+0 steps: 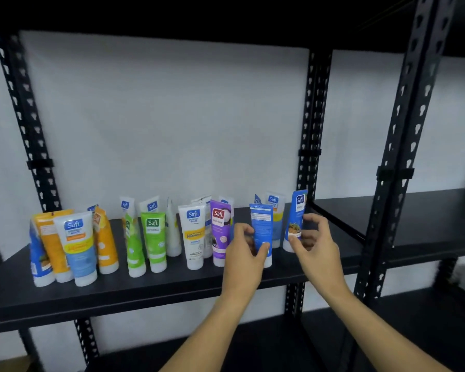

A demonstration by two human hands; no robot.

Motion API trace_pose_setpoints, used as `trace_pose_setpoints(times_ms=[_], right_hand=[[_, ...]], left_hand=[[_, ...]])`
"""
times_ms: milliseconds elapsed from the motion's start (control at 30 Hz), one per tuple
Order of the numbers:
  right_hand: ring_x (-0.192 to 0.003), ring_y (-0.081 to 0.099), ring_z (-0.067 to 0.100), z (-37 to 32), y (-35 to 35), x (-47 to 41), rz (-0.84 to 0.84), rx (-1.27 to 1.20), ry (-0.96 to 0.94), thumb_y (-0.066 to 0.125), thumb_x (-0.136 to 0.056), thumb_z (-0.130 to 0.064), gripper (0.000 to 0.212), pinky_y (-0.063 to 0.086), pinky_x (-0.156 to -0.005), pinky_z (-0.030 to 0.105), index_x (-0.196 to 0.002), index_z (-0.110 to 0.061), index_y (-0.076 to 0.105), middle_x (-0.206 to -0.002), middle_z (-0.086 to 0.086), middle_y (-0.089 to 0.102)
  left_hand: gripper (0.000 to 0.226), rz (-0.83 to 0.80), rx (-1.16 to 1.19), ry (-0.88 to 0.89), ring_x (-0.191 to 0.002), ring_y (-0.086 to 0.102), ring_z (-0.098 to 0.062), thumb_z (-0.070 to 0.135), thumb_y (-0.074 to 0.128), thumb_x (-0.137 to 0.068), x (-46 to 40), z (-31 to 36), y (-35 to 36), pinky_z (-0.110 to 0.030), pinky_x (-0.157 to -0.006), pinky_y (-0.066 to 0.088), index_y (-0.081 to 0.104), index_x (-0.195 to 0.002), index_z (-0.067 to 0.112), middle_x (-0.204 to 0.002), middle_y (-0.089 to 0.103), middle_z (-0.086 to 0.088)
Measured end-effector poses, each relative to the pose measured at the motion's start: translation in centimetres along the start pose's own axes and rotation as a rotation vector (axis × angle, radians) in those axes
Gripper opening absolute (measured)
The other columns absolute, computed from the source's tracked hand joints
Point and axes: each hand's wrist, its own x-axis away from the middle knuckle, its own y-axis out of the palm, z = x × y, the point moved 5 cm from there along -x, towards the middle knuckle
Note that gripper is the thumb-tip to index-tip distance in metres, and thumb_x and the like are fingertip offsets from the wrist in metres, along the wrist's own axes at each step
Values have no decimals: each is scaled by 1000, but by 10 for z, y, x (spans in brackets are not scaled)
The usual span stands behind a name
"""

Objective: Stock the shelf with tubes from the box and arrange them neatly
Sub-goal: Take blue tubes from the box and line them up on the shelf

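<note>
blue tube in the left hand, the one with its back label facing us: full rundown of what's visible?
The blue tube stands cap-down on the black shelf, crimped end up and roughly upright. It looks like glossy soft plastic, with its back panel of fine white print facing the camera and a white cap at the base. The left hand pinches its lower body between thumb and fingers. It sits between the purple tube and the tube at the right hand.

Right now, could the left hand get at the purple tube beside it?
Probably yes. The purple tube stands upright just left of the left hand, front row, nothing before it. But that hand already pinches the blue tube, so it must let go first.
</note>
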Motion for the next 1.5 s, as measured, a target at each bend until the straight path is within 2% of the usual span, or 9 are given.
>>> trace_pose_setpoints(times_ms=[600, 767, 867, 967, 1067, 1133, 1200, 1267, 1500], right_hand=[[-78, 67, 4, 31, 15, -9, -64, 103, 21, 74, -88, -23, 50, 58, -69, 28, -119, -44, 41, -90, -11, 69], [-76, 66, 2, 30, 19, -10, -74, 113, 16, 72, -89, -21, 48, 57, -67, 25, -119, -41, 40, -89, -9, 68], [-77, 67, 3, 32, 22, -9, -87, 130, 18, 71, -90, -22, 47, 58, -69, 29, -120, -40, 41, -89, -9, 68], [-78, 67, 5, 35, 26, -7, -95, 154, 31, 71, -90, -23, 47, 59, -70, 33, -121, -39, 39, -91, -10, 68], [-78, 67, 3, 33, 27, -6, -88, 198, 40, 73, -89, -25, 47, 59, -69, 32, -120, -37, 39, -89, -12, 68], [-76, 67, 2, 31, 28, -7, -80, 224, 36, 74, -87, -26, 47, 58, -68, 30, -119, -35, 40, -85, -13, 68], [-75, 67, 2, 30, 29, -7, -72, 241, 35, 75, -87, -27, 47, 58, -68, 30, -118, -34, 40, -82, -13, 68], [-75, 67, 3, 30, 32, -6, -69, 252, 40, 75, -87, -29, 47, 58, -68, 29, -118, -33, 39, -82, -12, 68], [-77, 67, -1, 28, 38, 0, -54, 309, 32, 74, -87, -33, 44, 54, -65, 22, -115, -32, 40, -85, -14, 68]], left_hand=[[35, 105, -243, -39, -97, 60, -7, 24, 70, -89, -25, -42, 26, -25, -69, 58, 41, -107, 28, -106, 58, 8], [53, 5, -253, -53, -112, 56, -9, 17, 70, -88, -9, -43, 26, -26, -86, 56, 36, -127, 30, -125, 55, 5], [66, -74, -435, -11, -130, 44, -10, 23, 64, -92, 11, -37, 27, -26, -103, 45, 26, -146, 24, -143, 44, 4], [65, -148, -727, 66, -143, 28, -14, 39, 54, -97, 28, -33, 23, -30, -118, 26, 23, -151, 21, -155, 32, 2], [64, -282, -946, 134, -150, 15, -19, 44, 45, -100, 39, -43, 18, -36, -123, 6, 20, -154, 19, -162, 20, -3], [63, -304, -1005, 199, -149, 22, -22, 46, 46, -98, 43, -51, 13, -40, -121, 10, 28, -153, 19, -160, 27, -4], [61, -281, -1029, 244, -138, 44, -24, 52, 46, -92, 46, -56, 9, -41, -115, 29, 48, -143, 18, -148, 48, -5], [65, -265, -1015, 250, -132, 51, -24, 56, 39, -90, 49, -61, 8, -41, -113, 37, 54, -139, 17, -142, 55, -4], [68, -276, -946, 205, -143, 34, -20, 59, 34, -95, 54, -61, 10, -39, -115, 11, 41, -148, 18, -153, 41, -1]])
